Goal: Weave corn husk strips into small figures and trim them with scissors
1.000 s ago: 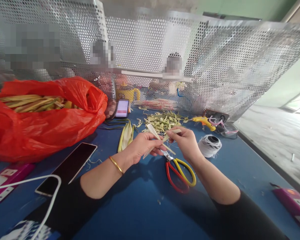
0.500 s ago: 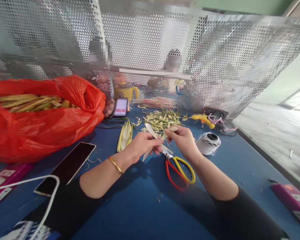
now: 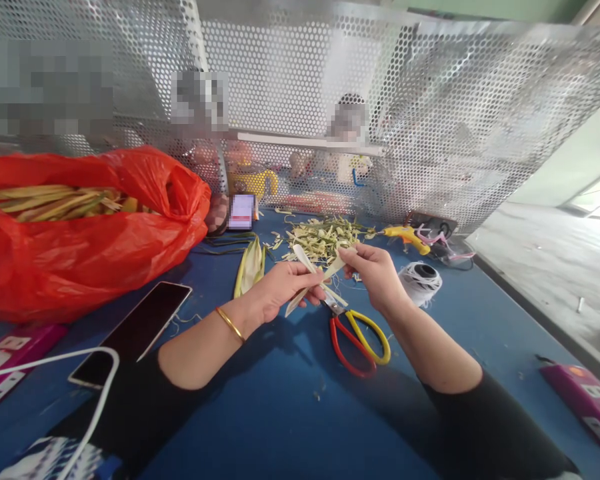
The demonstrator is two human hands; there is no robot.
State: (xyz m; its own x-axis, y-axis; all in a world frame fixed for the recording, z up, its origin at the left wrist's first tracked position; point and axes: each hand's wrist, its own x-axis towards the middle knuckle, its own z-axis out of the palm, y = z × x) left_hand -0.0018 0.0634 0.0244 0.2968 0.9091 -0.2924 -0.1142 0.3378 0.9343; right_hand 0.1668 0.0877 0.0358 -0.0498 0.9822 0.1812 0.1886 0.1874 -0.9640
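Pale strips of husk (image 3: 305, 259) cross one another between my hands. My left hand (image 3: 293, 287) pinches them near where they cross, with several ends sticking out. The upper right end is held between the thumb and fingers of my right hand (image 3: 367, 262). Just below the hands lie scissors (image 3: 356, 340) with one red and one yellow handle; their blades are partly hidden by my left fingers. Behind is a heap of cut green and cream husk pieces (image 3: 320, 235). A folded husk (image 3: 251, 268) rests left of my left hand.
A red plastic bag (image 3: 95, 260) of husks fills the left, with a dark phone (image 3: 135, 333) before it. At right are a white thread spool (image 3: 421, 283), a yellow glue gun (image 3: 407, 237) and a purple power strip (image 3: 585, 403). A perforated screen (image 3: 290, 80) stands behind; people show through it.
My right hand has moved slightly right and up, drawing its strip end outward, away from my left hand. My left hand has stayed nearly still, still pinching the strips.
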